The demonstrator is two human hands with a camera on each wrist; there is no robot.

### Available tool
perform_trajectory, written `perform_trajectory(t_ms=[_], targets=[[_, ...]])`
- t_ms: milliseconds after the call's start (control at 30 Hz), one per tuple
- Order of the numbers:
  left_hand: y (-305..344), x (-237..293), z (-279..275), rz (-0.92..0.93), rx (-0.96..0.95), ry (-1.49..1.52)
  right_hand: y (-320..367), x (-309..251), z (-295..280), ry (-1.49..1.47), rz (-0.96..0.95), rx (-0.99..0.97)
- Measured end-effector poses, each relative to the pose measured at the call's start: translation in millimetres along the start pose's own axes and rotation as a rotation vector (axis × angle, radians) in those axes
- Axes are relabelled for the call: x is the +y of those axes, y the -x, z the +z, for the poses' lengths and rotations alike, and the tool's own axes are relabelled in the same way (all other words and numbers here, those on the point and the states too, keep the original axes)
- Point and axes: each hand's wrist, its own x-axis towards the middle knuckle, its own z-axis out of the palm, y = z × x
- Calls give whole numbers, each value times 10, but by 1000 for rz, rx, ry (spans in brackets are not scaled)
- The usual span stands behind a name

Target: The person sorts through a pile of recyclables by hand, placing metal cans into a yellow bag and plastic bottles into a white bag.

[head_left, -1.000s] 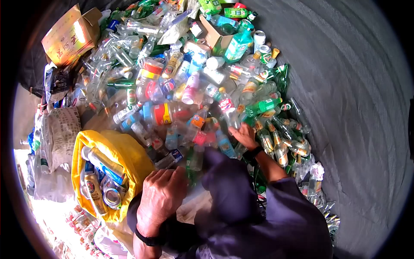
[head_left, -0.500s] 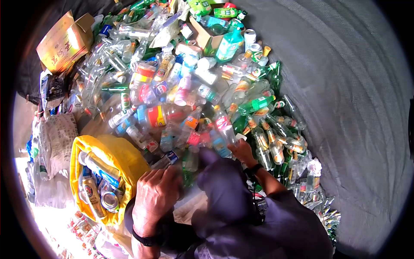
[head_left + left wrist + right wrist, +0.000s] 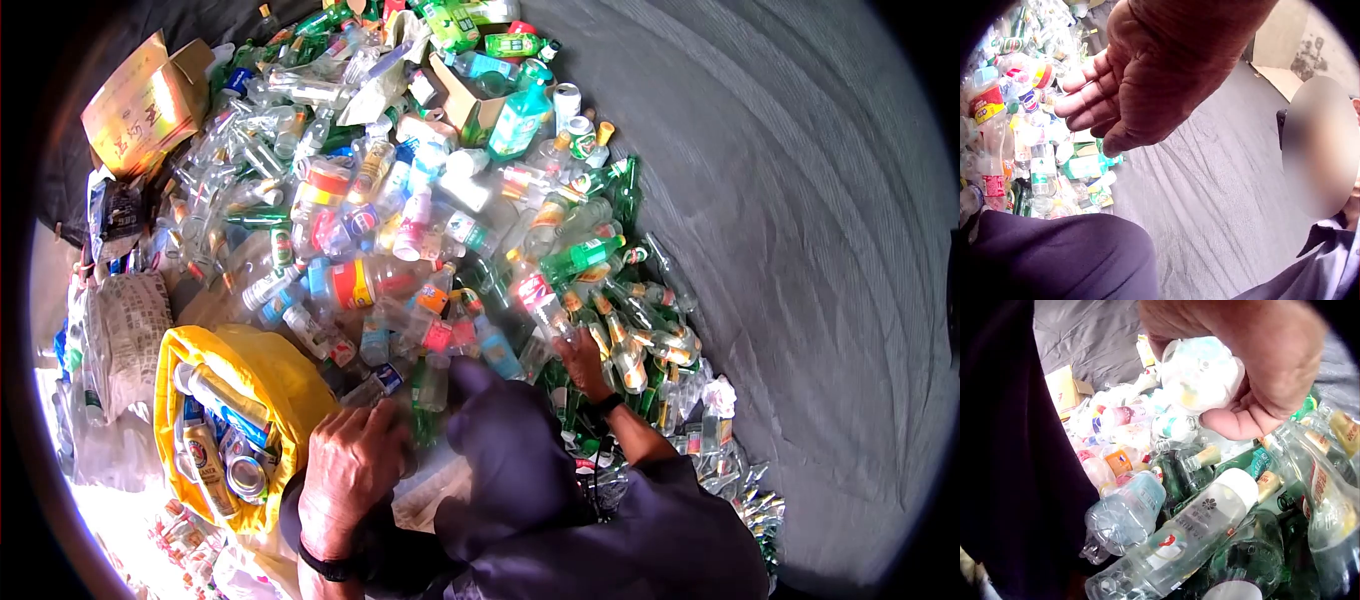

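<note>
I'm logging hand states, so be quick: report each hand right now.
Left hand: open, fingers loosely extended, holding nothing.
Right hand: closed, holding a clear, red-labelled bottle near its base.

Cans [image 3: 208,470] lie in the bag [image 3: 290,385], left of the bottle heap [image 3: 470,232]; beyond sit a sack [image 3: 135,330], then a carton [image 3: 140,110].

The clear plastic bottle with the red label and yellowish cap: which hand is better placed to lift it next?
The right hand, I'd judge: it holds the base end of that clear plastic bottle. The left hand is empty and farther off, beside the open-mouthed yellow bag.
</note>
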Motion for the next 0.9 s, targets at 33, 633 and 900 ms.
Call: perform_trajectory(t_ms=[33,633,900], targets=[[10,-7,13,-13,3,9,-42,-2,-16,1,-6,0],[43,-14,47,-27,-61,-46,-3270,-301,-1450,466,208,209],[129,-108,84,25,-108,-92,-2376,-272,-1733,-149,355,-559]])
